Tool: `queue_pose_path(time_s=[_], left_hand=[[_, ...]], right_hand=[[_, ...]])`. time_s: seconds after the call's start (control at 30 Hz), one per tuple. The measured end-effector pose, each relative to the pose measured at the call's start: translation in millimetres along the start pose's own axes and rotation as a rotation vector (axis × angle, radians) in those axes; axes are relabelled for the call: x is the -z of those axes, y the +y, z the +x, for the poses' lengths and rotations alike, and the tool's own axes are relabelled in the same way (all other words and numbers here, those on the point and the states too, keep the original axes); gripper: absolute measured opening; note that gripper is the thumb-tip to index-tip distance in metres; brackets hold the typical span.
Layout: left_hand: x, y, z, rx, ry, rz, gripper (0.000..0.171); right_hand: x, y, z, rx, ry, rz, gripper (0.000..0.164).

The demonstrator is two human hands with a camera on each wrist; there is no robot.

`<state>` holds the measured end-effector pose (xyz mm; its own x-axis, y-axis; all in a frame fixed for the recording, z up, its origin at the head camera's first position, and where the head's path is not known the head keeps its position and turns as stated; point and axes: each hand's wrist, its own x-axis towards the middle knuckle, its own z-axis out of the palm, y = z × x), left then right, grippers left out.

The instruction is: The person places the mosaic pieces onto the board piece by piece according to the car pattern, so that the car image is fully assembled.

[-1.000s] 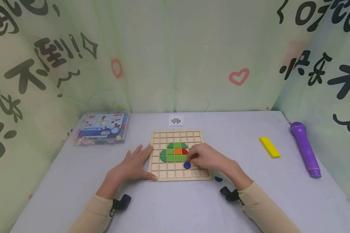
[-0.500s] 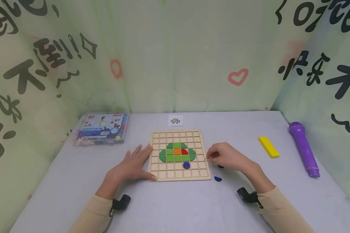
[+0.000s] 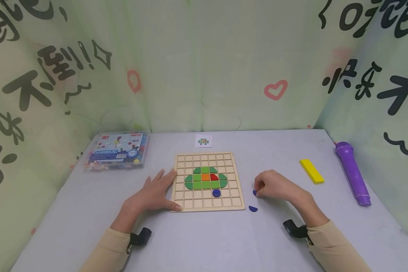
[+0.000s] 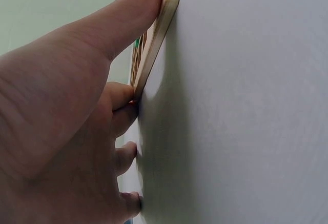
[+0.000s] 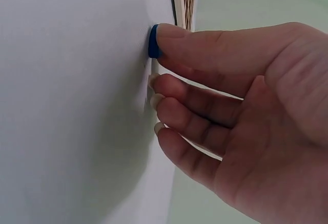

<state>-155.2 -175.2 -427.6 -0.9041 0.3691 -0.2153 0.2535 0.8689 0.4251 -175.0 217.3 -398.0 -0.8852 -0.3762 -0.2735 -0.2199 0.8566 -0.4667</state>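
Note:
My left hand (image 3: 155, 193) rests with fingers spread along the left side of a wooden grid board (image 3: 187, 204), the thumb on its near left corner. In the left wrist view the thumb lies over the board's edge (image 4: 163, 34). On the grid sit green tiles (image 3: 197, 185), an orange tile (image 3: 205, 177), a red tile (image 3: 213, 177) and a blue round shape (image 3: 216, 193). Right of the board, my right hand (image 3: 275, 185) pinches a small blue piece (image 5: 153, 42) between thumb and index finger, at the tabletop. A blue half-circle piece (image 3: 253, 209) lies nearer me.
A small pattern card (image 3: 203, 141) lies behind the board. At the back left is a clear plastic box (image 3: 117, 150) with coloured contents. A yellow block (image 3: 311, 171) and a purple cylinder (image 3: 353, 173) lie on the right. Printed curtains stand behind the table.
My right hand has moved off the board to the right, down to the blue piece on the table. More green tiles on the board's right are uncovered. The left hand has stayed put.

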Motion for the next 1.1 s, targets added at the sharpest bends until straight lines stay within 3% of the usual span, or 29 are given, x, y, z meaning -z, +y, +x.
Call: queue_pose_path(time_s=[0.53,1.1], left_hand=[[-3.7,-3.2,1.4,-0.01,0.014,-0.007,0.124],[-3.3,-2.6,0.8,-0.017,0.018,-0.002,0.123]], right_hand=[[-4,-4,6,0.094,-0.001,0.023,0.018],[-19,-51,32,0.27,0.077,0.131,0.014]])
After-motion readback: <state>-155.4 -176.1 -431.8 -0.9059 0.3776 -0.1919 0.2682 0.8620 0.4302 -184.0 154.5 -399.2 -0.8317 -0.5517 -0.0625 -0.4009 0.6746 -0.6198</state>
